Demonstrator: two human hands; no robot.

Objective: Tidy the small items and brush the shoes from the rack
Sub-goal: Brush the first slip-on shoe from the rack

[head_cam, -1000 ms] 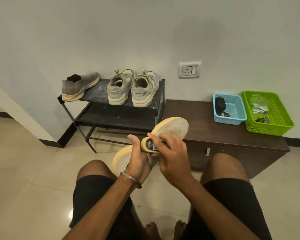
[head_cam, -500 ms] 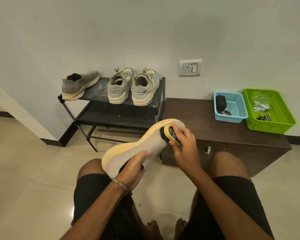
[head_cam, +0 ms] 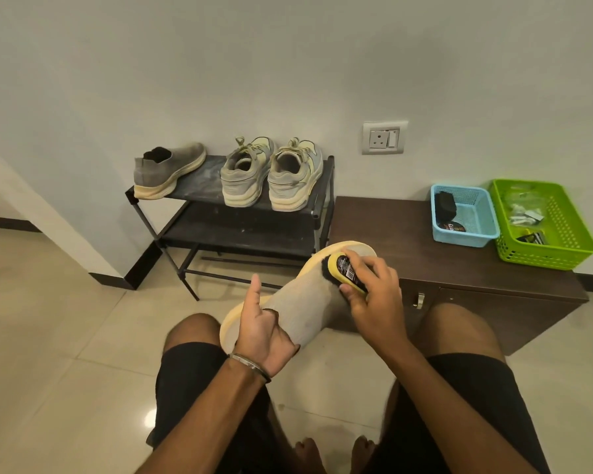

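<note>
You are brushing a grey shoe point(head_cam: 305, 304) at the frame's centre: your left hand point(head_cam: 259, 331) is gripping its heel, thumb raised, while your right hand point(head_cam: 374, 295) is clasping the brush point(head_cam: 344, 271) against its upper. Next probably comes re-racking it. At right, the blue basket point(head_cam: 473, 230) is holding dark polish items, the green basket point(head_cam: 562, 241) small packets.

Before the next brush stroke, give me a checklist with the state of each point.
1. Left hand grips the grey shoe at its opening: ok.
2. Right hand holds the yellow brush: ok.
3. Bristles touch the shoe's upper: ok.
4. Matching grey shoe waits on the rack: ok.
5. Dirt left on the upper: cannot tell.
</note>
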